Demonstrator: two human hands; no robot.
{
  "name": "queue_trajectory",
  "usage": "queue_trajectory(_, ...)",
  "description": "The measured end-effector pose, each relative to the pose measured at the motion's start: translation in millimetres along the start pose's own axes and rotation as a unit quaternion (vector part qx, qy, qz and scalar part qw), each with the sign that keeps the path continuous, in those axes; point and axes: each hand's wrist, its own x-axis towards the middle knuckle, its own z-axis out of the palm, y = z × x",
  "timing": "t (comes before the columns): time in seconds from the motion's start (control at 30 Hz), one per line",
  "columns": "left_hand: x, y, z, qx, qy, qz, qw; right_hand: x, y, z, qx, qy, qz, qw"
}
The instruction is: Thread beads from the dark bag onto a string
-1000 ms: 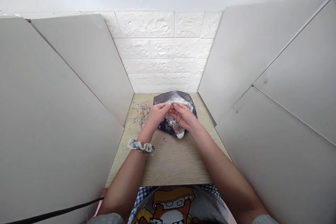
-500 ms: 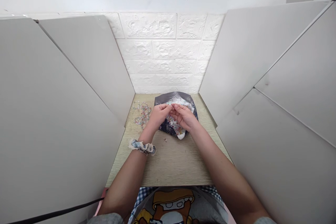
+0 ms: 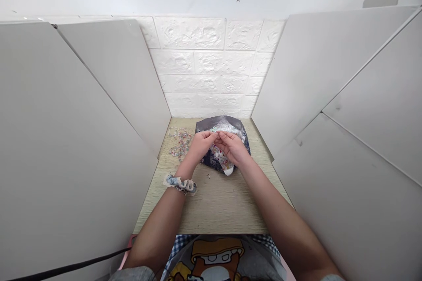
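My left hand (image 3: 201, 144) and my right hand (image 3: 233, 145) meet fingertip to fingertip above an open pouch. Both are closed in a pinch, and whatever lies between the fingertips is too small to make out. Beneath them the dark blue pouch (image 3: 211, 161) has a silvery lining and holds a clear bag of colourful beads (image 3: 223, 161). Left of my left hand, several strings of beads (image 3: 180, 144) lie loosely on the wooden tabletop (image 3: 224, 206). A tiny item (image 3: 208, 176), perhaps a bead or two, rests in front of the pouch.
A white brick-patterned wall (image 3: 204, 61) closes off the back. Pale panels stand on the left (image 3: 99, 96) and right (image 3: 303, 74) of the narrow table. On my left wrist is a ruffled scrunchie (image 3: 180, 184). A black cord (image 3: 72, 267) crosses the lower left.
The view has shifted slightly, so everything appears a little further right. My hands keep the same pinched pose over the pouch.
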Motion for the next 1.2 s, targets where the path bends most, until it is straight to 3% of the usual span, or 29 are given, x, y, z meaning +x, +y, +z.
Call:
queue_trajectory(0.9,-0.7,0.1,-2.2,0.039,0.012,0.012,0.999,1.0,-3.7,-3.8,-0.055,-0.011,-0.03,0.998)
queue_trajectory(1.2,1.8,-3.7,-2.8,0.058,0.01,0.024,0.998,-0.1,-5.0,-2.1,-0.064,-0.016,-0.011,0.998)
